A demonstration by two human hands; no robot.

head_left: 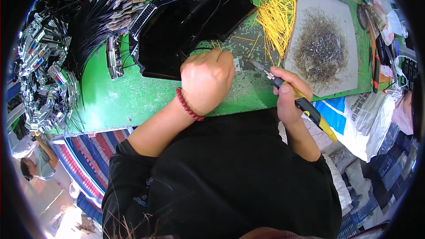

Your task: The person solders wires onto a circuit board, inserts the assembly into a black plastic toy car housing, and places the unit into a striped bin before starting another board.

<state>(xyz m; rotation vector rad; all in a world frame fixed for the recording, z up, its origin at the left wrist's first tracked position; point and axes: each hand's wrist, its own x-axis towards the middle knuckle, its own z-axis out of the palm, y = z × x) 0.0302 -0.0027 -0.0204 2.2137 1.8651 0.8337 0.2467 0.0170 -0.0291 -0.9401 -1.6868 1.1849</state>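
the right hand (287,95) is gripping a yellow-and-black soldering iron (297,97), its tip lying near a small metal part (237,64) on the green table (115,93). the left hand (207,79) is resting curled beside that part; its grasp is hidden. yellow wires (274,17) are lying farther back.

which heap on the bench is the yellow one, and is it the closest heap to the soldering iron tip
The yellow wire pieces at top centre, left of the grey slab. They lie nearest the soldering iron tip; the silvery connectors sit far left.
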